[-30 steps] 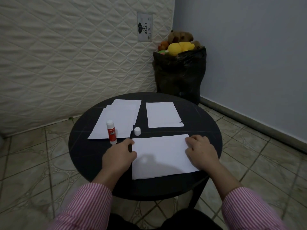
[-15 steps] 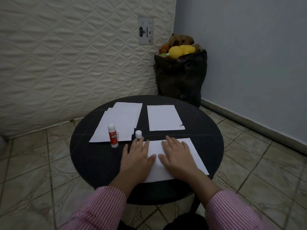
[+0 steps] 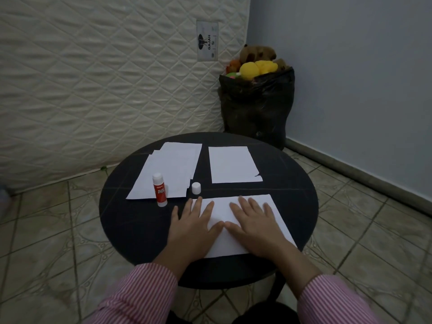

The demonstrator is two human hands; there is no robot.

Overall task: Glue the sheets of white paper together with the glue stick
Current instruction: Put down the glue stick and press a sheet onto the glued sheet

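Observation:
On the round black table point(image 3: 131, 220) a white sheet of paper point(image 3: 224, 206) lies near the front edge. My left hand point(image 3: 194, 223) and my right hand point(image 3: 253, 225) both rest flat on it, fingers spread, thumbs nearly touching. A red and white glue stick point(image 3: 159, 192) stands upright and uncapped to the left of the hands. Its white cap point(image 3: 196, 187) stands beside it. A stack of white sheets point(image 3: 173, 169) lies at the back left, and a single sheet point(image 3: 232, 164) with a torn corner at the back right.
A quilted mattress point(image 3: 93, 78) leans against the wall behind the table. A black bag point(image 3: 257, 108) full of soft toys stands in the corner at the back right. Tiled floor surrounds the table.
Both hands moved from the sheet's left and right edges to its middle and flattened on it. Since half a second ago they have barely shifted.

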